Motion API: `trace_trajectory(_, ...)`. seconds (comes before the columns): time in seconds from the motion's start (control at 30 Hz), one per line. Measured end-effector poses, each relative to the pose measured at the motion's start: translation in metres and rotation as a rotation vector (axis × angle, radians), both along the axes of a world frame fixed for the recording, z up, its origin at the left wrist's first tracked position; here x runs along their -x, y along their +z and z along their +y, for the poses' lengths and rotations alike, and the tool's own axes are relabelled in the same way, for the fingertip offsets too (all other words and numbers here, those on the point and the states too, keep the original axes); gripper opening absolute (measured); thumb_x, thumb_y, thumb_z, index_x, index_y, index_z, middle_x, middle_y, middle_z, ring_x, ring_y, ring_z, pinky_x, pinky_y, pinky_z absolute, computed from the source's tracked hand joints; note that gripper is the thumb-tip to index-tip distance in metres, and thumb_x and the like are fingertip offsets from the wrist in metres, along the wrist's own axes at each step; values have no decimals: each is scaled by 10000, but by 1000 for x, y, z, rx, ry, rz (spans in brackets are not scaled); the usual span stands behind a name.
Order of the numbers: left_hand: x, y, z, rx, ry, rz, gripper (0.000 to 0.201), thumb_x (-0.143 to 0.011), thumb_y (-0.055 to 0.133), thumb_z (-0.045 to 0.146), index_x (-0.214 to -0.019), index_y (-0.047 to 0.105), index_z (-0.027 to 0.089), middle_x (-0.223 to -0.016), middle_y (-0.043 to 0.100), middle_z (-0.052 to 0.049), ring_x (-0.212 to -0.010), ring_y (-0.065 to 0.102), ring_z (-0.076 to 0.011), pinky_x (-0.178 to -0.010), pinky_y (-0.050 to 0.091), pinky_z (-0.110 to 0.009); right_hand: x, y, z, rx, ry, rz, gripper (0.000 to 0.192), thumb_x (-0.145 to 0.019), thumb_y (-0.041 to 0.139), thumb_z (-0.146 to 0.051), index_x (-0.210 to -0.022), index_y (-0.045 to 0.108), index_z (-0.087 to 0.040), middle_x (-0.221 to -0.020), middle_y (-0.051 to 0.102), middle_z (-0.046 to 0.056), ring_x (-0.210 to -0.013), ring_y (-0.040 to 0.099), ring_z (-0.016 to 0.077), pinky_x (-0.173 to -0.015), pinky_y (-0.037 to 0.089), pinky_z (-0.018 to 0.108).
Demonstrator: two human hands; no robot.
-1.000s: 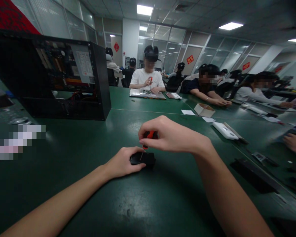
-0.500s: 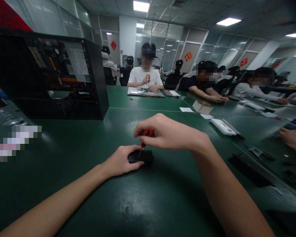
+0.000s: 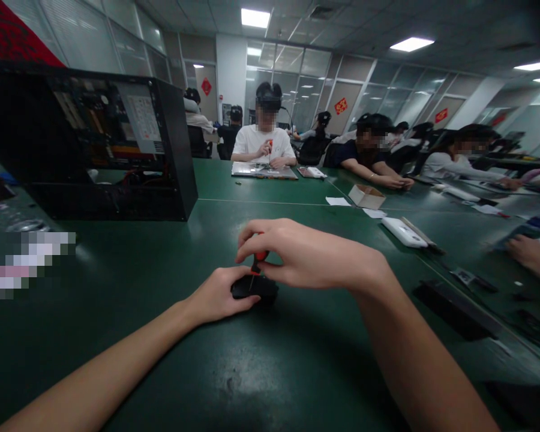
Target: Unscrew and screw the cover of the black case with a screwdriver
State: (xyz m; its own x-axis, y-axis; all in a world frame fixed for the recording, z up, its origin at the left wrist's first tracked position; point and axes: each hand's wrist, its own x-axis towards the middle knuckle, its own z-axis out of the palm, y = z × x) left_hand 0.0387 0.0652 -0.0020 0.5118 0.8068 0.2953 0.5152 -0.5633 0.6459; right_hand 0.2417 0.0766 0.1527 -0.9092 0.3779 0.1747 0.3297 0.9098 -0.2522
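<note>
On the green table [image 3: 175,360] in front of me lies a small black box-shaped part [image 3: 265,290]; its exact kind does not show. My left hand [image 3: 220,295] grips its left end between thumb and fingers. Above it, my right hand [image 3: 292,252] is closed on a screwdriver [image 3: 260,256] with a red and black handle. The screwdriver stands nearly upright, its thin shaft reaching down to the top of the black part. Exactly where the tip sits is too small to make out.
An open black computer case [image 3: 171,150] stands at the left. Across the table a person [image 3: 263,144] works on a flat panel [image 3: 264,171]. A small open carton [image 3: 366,196], a white device [image 3: 404,232] and a long black part [image 3: 454,310] lie to the right.
My right hand has lowered slightly and its fingers have shifted around the screwdriver handle, which is now more upright. My left hand keeps its grip on the black part.
</note>
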Motion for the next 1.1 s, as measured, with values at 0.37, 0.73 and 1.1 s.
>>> trace_trajectory(0.37,-2,3,-3,-47,-13,76,410,-865,709,333,-1253,651,214,-1186,735,-75,-1043,700,-258,-921,528,-346,-49,-77,-2,-633,-270,356,345,-949,534,-234,-615,594,-170,-573,518,-3,-501,407,93,-509,278,268)
trace_trajectory(0.73,-3,-1,-1,-41,34,65,417,-859,724,390,-1235,673,217,-1201,740,-71,-1069,707,-258,-955,541,-353,-99,-103,28,-458,-515,567,344,-871,532,-255,-533,497,-206,-485,486,-16,-435,406,96,-471,319,257)
trace_trajectory(1.1,-4,0,-1,-49,23,66,406,-867,724,373,-1235,673,209,-1203,738,-71,-1071,702,-251,-971,531,-358,-95,-106,27,-465,-509,617,358,-876,532,-225,-525,463,-202,-486,463,-26,-438,395,88,-479,304,250)
